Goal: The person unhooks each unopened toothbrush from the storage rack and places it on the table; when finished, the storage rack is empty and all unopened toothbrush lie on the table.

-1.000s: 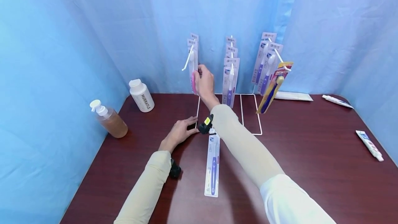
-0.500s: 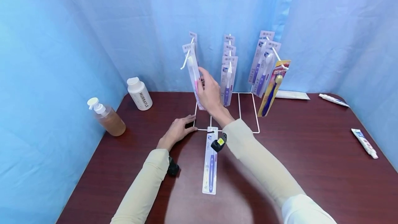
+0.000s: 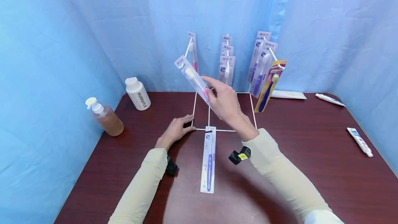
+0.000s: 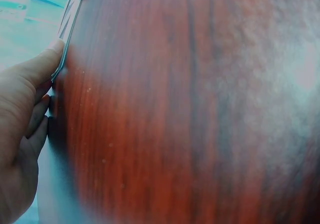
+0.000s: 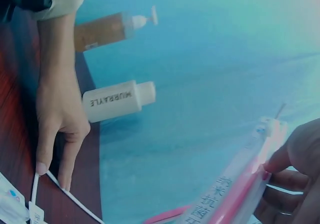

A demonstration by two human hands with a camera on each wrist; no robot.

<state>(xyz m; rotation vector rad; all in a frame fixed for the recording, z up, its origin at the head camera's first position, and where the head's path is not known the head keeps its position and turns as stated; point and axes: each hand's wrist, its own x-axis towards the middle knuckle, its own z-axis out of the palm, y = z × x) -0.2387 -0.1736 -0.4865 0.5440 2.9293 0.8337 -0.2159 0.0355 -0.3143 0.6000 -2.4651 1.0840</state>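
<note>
My right hand (image 3: 224, 101) pinches a packaged pink toothbrush (image 3: 194, 80) between thumb and fingers. The pack tilts, its top at the tip of the left hook (image 3: 188, 47) of a white wire rack (image 3: 252, 110). Another packaged pink toothbrush (image 3: 193, 54) hangs farther back on that hook. My left hand (image 3: 175, 130) presses the rack's front left base corner with extended thumb and fingers; the right wrist view shows its fingertips on the wire (image 5: 75, 200). A packaged purple toothbrush (image 3: 207, 161) lies in front of the rack, its top overlapping the front base wire.
Purple toothbrush packs (image 3: 227, 63) hang on the middle hook. The right hook bears more, with a yellow-and-red toothbrush pack (image 3: 269, 87) foremost. A white bottle (image 3: 138, 94) and a pump bottle (image 3: 107, 118) stand left; toothpaste tubes (image 3: 360, 142) lie right. Blue curtains surround the table.
My right hand has drawn the pink toothbrush pack forward along the left hook to its tip, tilting it and moving right and toward me. The left hand stays at the rack's corner.
</note>
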